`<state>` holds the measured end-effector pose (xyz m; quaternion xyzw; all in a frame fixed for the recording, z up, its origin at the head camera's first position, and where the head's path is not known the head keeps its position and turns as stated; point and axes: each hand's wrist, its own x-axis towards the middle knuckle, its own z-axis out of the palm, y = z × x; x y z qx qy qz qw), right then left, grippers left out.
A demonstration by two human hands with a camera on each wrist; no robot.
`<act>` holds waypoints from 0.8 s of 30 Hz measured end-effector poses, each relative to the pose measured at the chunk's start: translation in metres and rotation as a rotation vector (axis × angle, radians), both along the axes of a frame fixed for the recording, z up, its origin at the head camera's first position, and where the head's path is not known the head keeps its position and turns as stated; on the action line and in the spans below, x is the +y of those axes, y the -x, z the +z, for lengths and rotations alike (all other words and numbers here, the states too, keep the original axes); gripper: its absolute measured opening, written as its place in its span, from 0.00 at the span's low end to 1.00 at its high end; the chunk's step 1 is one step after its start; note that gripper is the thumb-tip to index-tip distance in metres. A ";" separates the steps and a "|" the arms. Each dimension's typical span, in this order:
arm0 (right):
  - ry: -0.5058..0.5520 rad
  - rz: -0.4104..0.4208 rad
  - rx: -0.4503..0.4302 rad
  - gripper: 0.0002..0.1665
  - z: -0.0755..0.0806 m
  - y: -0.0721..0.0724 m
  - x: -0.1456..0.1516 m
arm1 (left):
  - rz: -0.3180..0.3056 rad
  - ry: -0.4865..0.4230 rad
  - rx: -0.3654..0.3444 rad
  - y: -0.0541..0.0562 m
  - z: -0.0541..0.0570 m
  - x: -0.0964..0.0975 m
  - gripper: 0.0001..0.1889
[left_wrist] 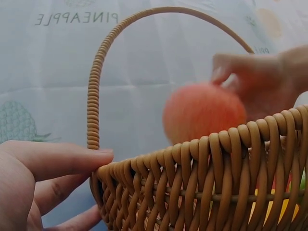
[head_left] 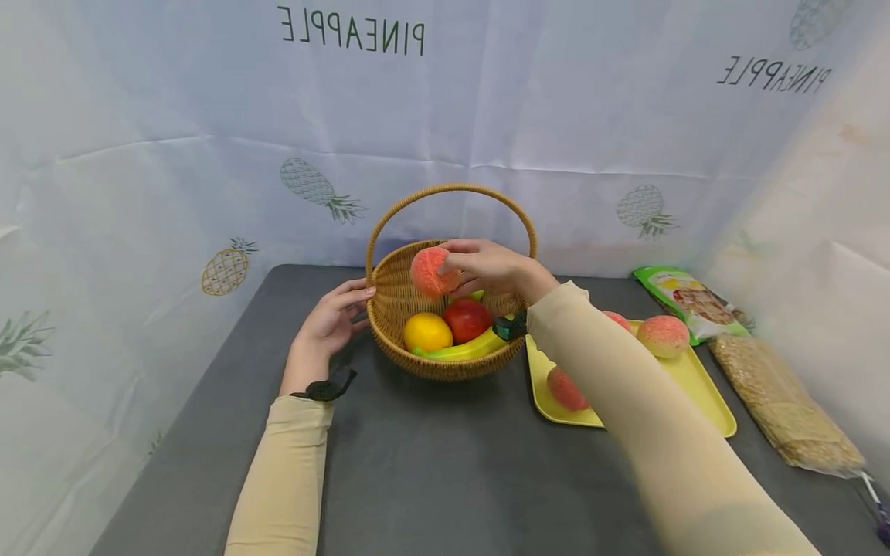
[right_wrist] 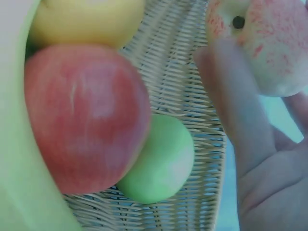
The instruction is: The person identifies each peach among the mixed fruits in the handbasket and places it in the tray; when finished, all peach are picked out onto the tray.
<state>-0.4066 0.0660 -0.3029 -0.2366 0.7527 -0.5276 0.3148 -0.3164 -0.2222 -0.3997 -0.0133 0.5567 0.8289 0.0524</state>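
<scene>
A wicker basket (head_left: 445, 371) with an arched handle stands on the dark table. My left hand (head_left: 332, 316) grips its left rim by the handle's base, the fingertips (left_wrist: 98, 156) lying on the weave. Above the basket's inside, under the handle, my right hand (head_left: 490, 266) holds a pinkish-red peach (head_left: 433, 272) between thumb and fingers. Inside lie a yellow-orange round fruit (head_left: 427, 332), a red fruit (head_left: 467, 320) and a banana (head_left: 462, 353). A small green fruit (right_wrist: 161, 161) shows beside the red one in the right wrist view.
Right of the basket, partly behind my right sleeve, a yellow tray (head_left: 709, 394) bears peaches (head_left: 664, 336). Beyond it lie a green packet (head_left: 688, 297) and a clear bag of tan pieces (head_left: 786, 401). A pineapple-print cloth (head_left: 445, 100) hangs behind the table.
</scene>
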 end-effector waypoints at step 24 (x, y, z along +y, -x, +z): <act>0.353 0.038 -0.151 0.34 0.009 -0.035 0.070 | -0.026 -0.011 -0.004 -0.002 0.002 0.000 0.13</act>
